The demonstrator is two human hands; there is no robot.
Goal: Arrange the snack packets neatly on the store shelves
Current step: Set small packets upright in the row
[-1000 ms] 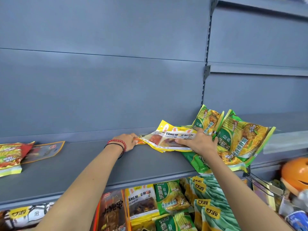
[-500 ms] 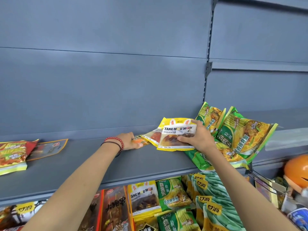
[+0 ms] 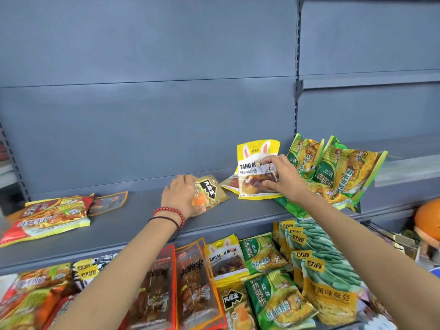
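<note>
On the grey shelf [image 3: 119, 225], my right hand [image 3: 283, 177] grips a yellow Tang Mou Mou packet [image 3: 257, 160] with rabbit ears, held upright against the back panel. A second similar packet [image 3: 229, 183] lies flat behind it. My left hand [image 3: 179, 195], with a red bead bracelet at the wrist, holds a small gold packet [image 3: 210, 190] with a black label, lifted slightly off the shelf. Green noodle packets [image 3: 342, 172] lean in a pile to the right of my right hand.
A red noodle packet [image 3: 50, 216] and a flat orange-edged packet [image 3: 108, 202] lie at the shelf's left end. The lower shelf holds several mixed packets [image 3: 262, 282]. An orange round object [image 3: 427, 219] sits at the far right. A shelf upright [image 3: 297, 91] divides the bays.
My right hand has raised the yellow packet from lying flat to upright. My left hand has pulled the small gold packet out to the left and lifted it.
</note>
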